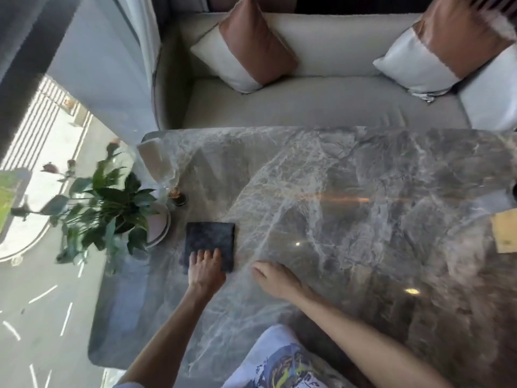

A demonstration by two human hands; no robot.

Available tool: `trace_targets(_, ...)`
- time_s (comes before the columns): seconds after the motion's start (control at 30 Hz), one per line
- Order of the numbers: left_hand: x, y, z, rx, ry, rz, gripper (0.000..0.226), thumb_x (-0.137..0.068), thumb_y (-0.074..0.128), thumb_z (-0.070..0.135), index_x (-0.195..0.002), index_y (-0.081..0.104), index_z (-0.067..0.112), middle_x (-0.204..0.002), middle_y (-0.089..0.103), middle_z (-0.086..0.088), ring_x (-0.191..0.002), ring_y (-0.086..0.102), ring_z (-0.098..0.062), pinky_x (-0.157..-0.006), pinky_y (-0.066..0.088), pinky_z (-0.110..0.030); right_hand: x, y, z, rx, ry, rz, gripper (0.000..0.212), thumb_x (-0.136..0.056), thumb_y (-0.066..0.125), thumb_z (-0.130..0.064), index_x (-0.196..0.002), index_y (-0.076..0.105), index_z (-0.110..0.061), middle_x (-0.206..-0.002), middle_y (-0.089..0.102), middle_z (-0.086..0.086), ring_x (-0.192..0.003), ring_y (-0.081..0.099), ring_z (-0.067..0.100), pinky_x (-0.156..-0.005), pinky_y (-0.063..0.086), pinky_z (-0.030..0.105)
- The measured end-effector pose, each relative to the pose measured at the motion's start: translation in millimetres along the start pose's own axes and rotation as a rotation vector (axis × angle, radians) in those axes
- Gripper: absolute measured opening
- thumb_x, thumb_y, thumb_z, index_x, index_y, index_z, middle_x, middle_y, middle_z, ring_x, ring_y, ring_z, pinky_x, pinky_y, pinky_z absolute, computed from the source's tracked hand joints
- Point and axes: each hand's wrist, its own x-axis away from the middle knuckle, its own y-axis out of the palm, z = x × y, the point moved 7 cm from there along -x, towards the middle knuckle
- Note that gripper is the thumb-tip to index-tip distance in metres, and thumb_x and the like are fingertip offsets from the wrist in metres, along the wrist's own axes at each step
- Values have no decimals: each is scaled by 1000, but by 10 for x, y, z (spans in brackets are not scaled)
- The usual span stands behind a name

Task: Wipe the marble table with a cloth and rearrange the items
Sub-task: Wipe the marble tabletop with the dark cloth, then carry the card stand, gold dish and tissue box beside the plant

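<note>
A folded dark grey cloth [211,242] lies flat on the grey marble table [349,191], left of centre. My left hand [205,268] rests on the cloth's near edge with straight fingers. My right hand [275,278] lies flat on the bare marble just right of the cloth, fingers relaxed. A potted green plant [112,208] on a pale round saucer [161,228] stands at the table's left side. Beside it is a small dark jar [177,196] with a cork-like top. A clear upright stand [156,163] sits at the far left corner.
A tan card or board [505,232] lies at the right edge of the table. A beige sofa [321,105] with two pink-and-white cushions [246,49] stands behind the table. A glass wall runs along the left, with a street far below.
</note>
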Motion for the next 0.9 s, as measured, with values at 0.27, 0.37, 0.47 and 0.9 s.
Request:
trace_targets(0.27,716,-241,2046,241,68,141,44,-89,48,17,-132,57,19,-123,68,-10,-110,65,-30,-97,44,-34,1750,-1165,1859,-139,248,138,36,-96,44,-40,-71,64,-25,-80,73,-2,-79,67,14,-79,51,31)
trace_targets(0.37,1018,-287,2810,312,107,127,48,-88,46,18,-135,54,26,-129,64,-5,-110,65,-31,-93,50,-37,2325,-1490,2478,-154,329,210,36,-92,43,-45,-66,60,-28,-71,71,-5,-72,67,11,-80,53,36)
trace_targets(0.47,1250,-403,3381,323,175,140,47,-89,45,19,-134,55,28,-132,63,0,-111,65,-29,-91,51,-37,2854,-1793,2855,-105,394,274,28,-92,47,-46,-77,61,-27,-78,71,-9,-80,67,11,-79,52,34)
trace_targets(0.9,1380,-520,4634,149,521,148,40,-93,44,21,-131,57,24,-126,66,-2,-110,65,-28,-93,49,-38,4044,-2144,3200,-119,548,567,25,-93,50,-44,-90,63,-24,-91,67,-9,-88,66,13,-75,51,32)
